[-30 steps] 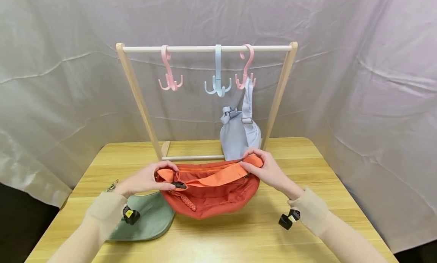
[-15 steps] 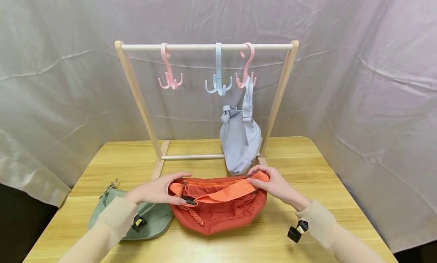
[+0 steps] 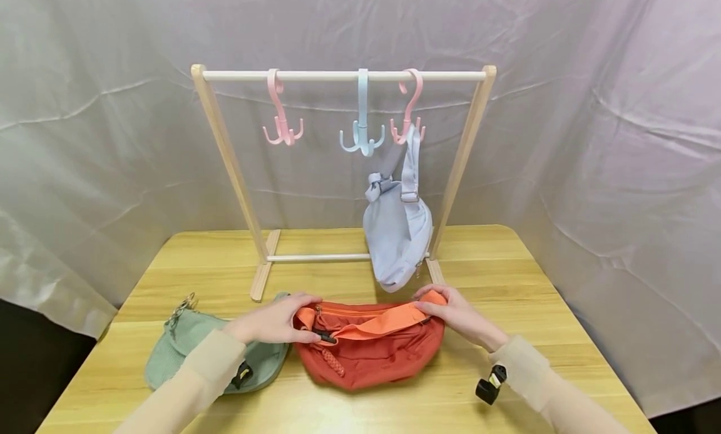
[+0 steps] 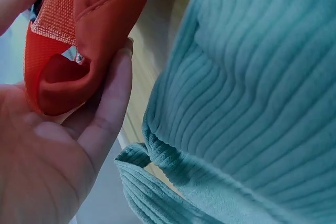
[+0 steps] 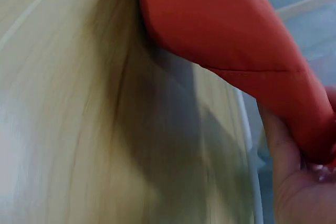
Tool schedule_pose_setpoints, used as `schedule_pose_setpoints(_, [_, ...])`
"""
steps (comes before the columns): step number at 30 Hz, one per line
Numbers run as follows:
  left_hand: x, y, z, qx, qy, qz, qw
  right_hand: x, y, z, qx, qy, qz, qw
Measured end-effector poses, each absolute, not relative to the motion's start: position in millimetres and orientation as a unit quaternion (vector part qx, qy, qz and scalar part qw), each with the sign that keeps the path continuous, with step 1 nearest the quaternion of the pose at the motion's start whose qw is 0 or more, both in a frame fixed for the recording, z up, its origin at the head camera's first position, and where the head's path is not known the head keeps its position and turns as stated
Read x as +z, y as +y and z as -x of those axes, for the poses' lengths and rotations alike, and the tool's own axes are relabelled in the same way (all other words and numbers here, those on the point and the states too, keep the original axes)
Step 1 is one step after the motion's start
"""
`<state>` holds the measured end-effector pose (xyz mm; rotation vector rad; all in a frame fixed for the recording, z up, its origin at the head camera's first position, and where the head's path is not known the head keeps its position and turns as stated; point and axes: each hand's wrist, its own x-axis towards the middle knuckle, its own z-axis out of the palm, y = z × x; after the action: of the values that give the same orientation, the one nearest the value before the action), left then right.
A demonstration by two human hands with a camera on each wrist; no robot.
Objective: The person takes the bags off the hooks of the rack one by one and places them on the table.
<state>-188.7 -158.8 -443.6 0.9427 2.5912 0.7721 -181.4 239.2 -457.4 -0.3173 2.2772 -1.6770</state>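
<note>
A red waist bag [image 3: 374, 362] with an orange strap and a black buckle is held low over the front of the table. My left hand [image 3: 276, 321] grips its left end, thumb beside the buckle. At the other end, my right hand [image 3: 459, 315] pinches the bag and strap. In the left wrist view, fingers and thumb of the left hand [image 4: 47, 161] curl round the red bag's end [image 4: 107, 19]. The right wrist view has the red fabric [image 5: 215, 24] slanting down to my right hand [image 5: 291, 171], partly out of frame. A green ribbed bag [image 3: 186, 337] lies left, partly behind my forearm.
Behind stands a wooden rack with a white rail [image 3: 315, 76]. From it hang two pink hooks, the left one [image 3: 283, 118] bare, and a blue hook [image 3: 362, 124] between them. A pale blue bag [image 3: 391, 233] hangs from the right pink hook. Grey curtains [image 3: 112, 139] surround the table.
Both hands have lowered the red bag toward the table and shifted it right, toward me. More of the hanging pale blue bag and the green bag now shows.
</note>
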Motion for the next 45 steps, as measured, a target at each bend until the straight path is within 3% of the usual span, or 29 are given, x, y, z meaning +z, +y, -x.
schedule_pose_setpoints(6, [-447.0,-158.6,191.5,0.256,0.898,-0.327,0.146,-462.9,237.1,183.8,-0.496,0.857,0.103,0.093])
schedule_pose_setpoints(21, [-448.1,-172.3,195.2,0.255,0.895,-0.303,0.206,-473.1,225.7,187.2,-0.402,0.899,0.140,0.107])
schedule_pose_setpoints(28, [-445.8,-180.0,193.5,0.260,0.896,-0.293,0.210,-473.6,222.5,188.4,-0.383,0.905,0.150,0.108])
schedule_pose_setpoints(35, [-446.4,-182.6,195.6,0.256,0.896,-0.289,0.221,-476.3,225.9,190.6,-0.374,0.904,0.152,0.142])
schedule_pose_setpoints(45, [-446.2,-180.7,199.0,0.221,0.907,-0.314,0.172,-475.8,227.6,191.0,-0.399,0.886,0.147,0.186])
